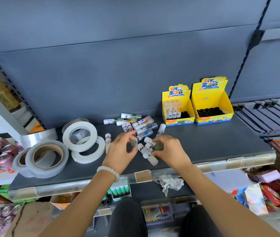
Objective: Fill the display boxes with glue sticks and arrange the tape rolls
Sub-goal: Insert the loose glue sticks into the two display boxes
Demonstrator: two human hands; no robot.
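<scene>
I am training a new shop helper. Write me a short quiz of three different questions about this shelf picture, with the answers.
1. True or false: the right display box already holds glue sticks.
2. Which box holds a few upright sticks? A. left display box B. right display box
3. Fill in: the tape rolls lie to the ___ of the loose glue sticks.

Key: 1 false, its slots are empty. 2 A. 3 left. Both the left hand and the right hand grip sticks from the pile.

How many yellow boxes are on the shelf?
2. The smaller yellow cardboard display box stands at the back of the dark shelf with a few glue sticks inside. The larger yellow cardboard display box stands right beside it, showing only empty black slots.
</scene>
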